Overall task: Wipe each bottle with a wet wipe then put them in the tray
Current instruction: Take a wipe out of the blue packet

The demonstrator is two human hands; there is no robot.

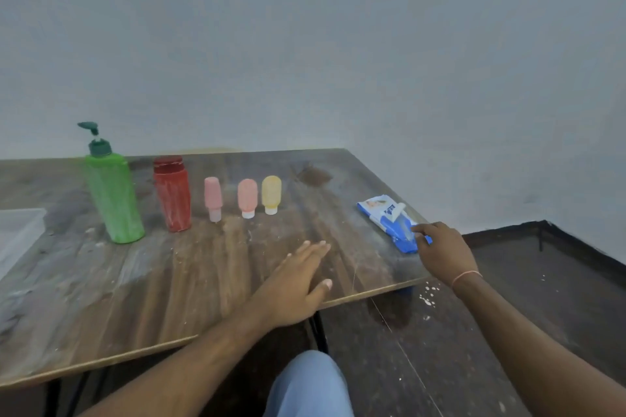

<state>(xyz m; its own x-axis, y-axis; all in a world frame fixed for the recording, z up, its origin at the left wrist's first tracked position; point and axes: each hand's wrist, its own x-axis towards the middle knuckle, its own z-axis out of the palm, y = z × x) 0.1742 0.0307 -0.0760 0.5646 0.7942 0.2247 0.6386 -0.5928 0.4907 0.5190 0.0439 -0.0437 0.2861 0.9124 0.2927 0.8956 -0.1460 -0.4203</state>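
Several bottles stand in a row on the wooden table (203, 264): a tall green pump bottle (113, 195), a red bottle (172, 193), two small pink bottles (213, 198) (247, 197) and a small yellow bottle (271, 194), the small ones standing cap down. A blue and white wet wipe pack (389, 218) lies near the table's right edge, its flap lifted. My right hand (443, 252) touches the pack's near end with curled fingers. My left hand (298, 284) lies flat on the table, fingers straight. A clear tray (20, 230) sits at the left edge.
The table's front edge runs diagonally close to my body, with my knee (306, 382) below it. A grey wall stands right behind the table. Dark floor lies to the right of the table, with white specks on it.
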